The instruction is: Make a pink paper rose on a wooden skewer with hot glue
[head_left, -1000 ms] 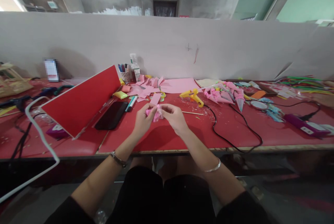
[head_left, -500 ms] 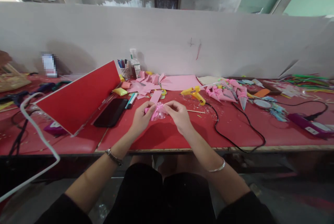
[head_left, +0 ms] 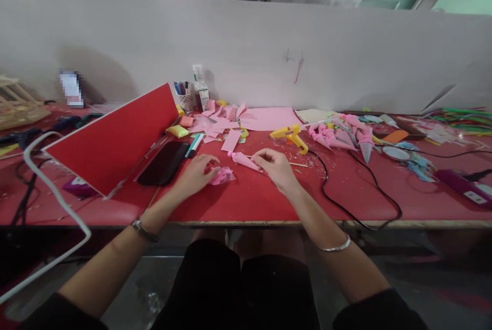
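My left hand (head_left: 198,173) is on the left, fingers curved and apart, its thumb side beside or touching a crumpled clear packet of pink material (head_left: 223,175) on the table. My right hand (head_left: 277,167) pinches the narrow end of a small pink paper cone (head_left: 245,161). The cone lies nearly level, with a bright pink ball at its left end. Behind the right hand a thin wooden stick (head_left: 298,164) pokes out. A yellow glue gun (head_left: 290,136) lies beyond that hand, its nozzle resting toward a pile of similar pink cones (head_left: 340,135).
A red board (head_left: 119,140) leans at the left by a dark phone (head_left: 164,163) and markers (head_left: 195,145). Pink paper scraps (head_left: 219,122) lie at the back. The glue gun's black cord (head_left: 346,212) loops to the table's front edge. A purple power strip (head_left: 465,189) sits right.
My hands have moved apart. The pink packet, held between both hands before, now lies by my left hand. My right hand now has the pink cone.
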{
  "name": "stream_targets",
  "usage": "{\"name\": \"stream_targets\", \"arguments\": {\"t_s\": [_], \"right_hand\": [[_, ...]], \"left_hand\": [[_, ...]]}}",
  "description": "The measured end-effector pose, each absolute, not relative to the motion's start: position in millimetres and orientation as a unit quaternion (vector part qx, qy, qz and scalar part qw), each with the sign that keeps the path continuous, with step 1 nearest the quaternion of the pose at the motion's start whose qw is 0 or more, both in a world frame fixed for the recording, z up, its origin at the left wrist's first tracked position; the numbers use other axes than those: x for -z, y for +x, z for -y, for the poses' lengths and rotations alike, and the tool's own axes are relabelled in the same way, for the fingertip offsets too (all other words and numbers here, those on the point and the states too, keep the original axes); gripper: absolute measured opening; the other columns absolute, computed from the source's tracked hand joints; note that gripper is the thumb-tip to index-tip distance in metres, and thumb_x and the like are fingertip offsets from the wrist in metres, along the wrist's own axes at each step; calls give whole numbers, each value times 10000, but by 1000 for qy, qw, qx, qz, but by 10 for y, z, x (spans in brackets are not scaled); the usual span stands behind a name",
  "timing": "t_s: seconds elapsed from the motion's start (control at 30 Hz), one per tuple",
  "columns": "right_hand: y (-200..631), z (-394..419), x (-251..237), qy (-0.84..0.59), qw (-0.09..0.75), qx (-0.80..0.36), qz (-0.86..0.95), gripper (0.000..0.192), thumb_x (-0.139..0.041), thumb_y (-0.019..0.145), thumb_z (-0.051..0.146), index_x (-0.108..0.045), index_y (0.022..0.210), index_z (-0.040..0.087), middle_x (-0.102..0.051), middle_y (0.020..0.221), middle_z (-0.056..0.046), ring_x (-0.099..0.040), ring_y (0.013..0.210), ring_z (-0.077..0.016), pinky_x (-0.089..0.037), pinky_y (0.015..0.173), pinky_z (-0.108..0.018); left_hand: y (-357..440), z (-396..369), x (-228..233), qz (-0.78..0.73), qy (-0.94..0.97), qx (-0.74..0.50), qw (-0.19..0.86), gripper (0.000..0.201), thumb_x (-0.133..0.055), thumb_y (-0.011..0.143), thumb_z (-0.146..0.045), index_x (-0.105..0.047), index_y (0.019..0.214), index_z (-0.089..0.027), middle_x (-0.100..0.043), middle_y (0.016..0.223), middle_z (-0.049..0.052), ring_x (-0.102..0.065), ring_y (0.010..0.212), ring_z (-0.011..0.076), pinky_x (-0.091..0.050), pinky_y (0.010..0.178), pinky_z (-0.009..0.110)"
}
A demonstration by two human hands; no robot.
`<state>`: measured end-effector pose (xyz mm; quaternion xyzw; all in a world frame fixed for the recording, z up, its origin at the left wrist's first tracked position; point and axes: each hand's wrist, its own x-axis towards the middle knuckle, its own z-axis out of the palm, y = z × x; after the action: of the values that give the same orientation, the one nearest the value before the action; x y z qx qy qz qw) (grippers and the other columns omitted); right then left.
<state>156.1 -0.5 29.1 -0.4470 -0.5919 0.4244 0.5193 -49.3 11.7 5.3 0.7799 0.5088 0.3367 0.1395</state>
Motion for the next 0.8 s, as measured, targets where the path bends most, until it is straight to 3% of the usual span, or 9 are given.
{"name": "stream_targets", "arguments": {"t_s": [0.1, 0.3, 0.53, 0.8], "right_hand": [[1597, 15, -260, -454, 504, -407, 612, 103, -563, 635, 269, -556, 604, 172, -517, 548, 47, -449, 527, -82, -353, 547, -228], [1659, 59, -279, -462, 472, -410, 629, 94, -544, 649, 263, -569, 627, 176, -524, 551, 46, -466, 536, -87, -371, 579, -237], [1649, 61, -254, -474, 458, -434, 613, 130, -528, 650, 274, -601, 696, 177, -548, 560, 30, -497, 534, -99, -384, 537, -237], [1673, 20, -175, -489, 477, -392, 617, 142, -529, 643, 301, -600, 671, 182, -561, 581, 18, -492, 544, -108, -385, 551, -249]], "left_hand": [[-772, -144, -132, -523, 776, -339, 99, 291, -423, 683, -416, -580, 781, -192, -631, 879, 95, -539, 884, 231, -373, 846, 362], [-1450, -54, -74, -613, 721, -318, 62, 339, -410, 643, -405, -549, 860, -184, -608, 1003, 109, -525, 970, 239, -358, 903, 375], [-1616, 41, 87, -697, 630, -319, 125, 501, -348, 665, -459, -475, 1013, -122, -495, 1184, 162, -423, 1134, 235, -260, 1001, 365], [-1698, 37, 151, -675, 622, -374, 137, 602, -463, 600, -592, -463, 1052, -194, -454, 1238, 108, -372, 1171, 262, -231, 1015, 412]]}}
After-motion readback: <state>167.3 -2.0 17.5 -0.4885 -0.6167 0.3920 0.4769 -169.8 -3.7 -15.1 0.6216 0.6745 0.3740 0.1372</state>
